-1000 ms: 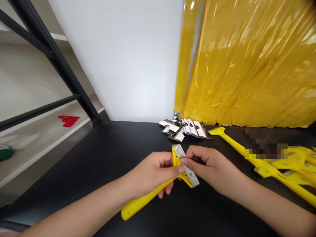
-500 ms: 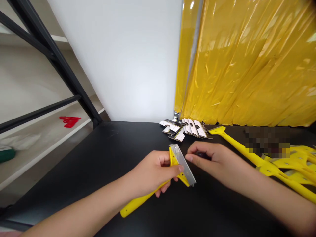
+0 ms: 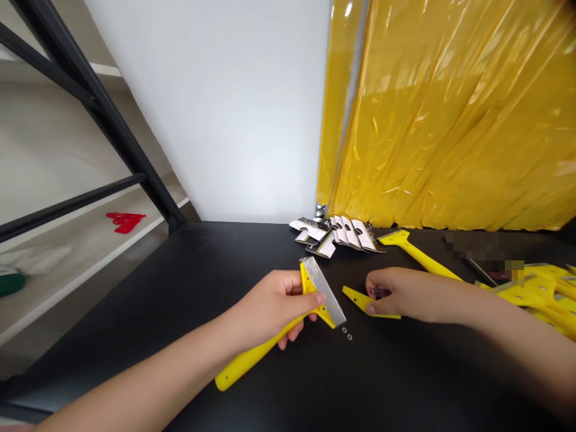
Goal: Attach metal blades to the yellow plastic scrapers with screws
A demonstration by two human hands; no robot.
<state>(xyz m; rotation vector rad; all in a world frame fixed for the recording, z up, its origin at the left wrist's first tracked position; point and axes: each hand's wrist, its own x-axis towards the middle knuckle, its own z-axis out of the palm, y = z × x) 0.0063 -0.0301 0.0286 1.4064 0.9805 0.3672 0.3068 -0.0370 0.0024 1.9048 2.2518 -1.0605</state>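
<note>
My left hand [image 3: 288,306] is closed around a yellow scraper [image 3: 252,360], its handle pointing down and left. The thumb presses on the grey metal blade [image 3: 326,288] that lies along the scraper's head. Just right of it, my right hand [image 3: 387,294] pinches a flat yellow plate [image 3: 355,298] with slanted ends and small holes. Part of that plate is hidden behind the fingers. A small dark object [image 3: 380,293] shows in the curl of the same hand; its kind is unclear. Two small washers [image 3: 347,333] lie on the black table near the blade's lower end.
Folded white-and-black cards [image 3: 335,234] lie in a pile at the back. Another yellow scraper [image 3: 418,255] and a heap of yellow scrapers [image 3: 540,294] are on the right. Yellow plastic sheeting [image 3: 450,120] hangs behind. Left stands a shelf with a red item [image 3: 126,222].
My right hand has moved right, away from the blade, and the yellow plate now shows in its fingers. My left hand has shifted slightly left with the scraper. Two washers are visible on the table.
</note>
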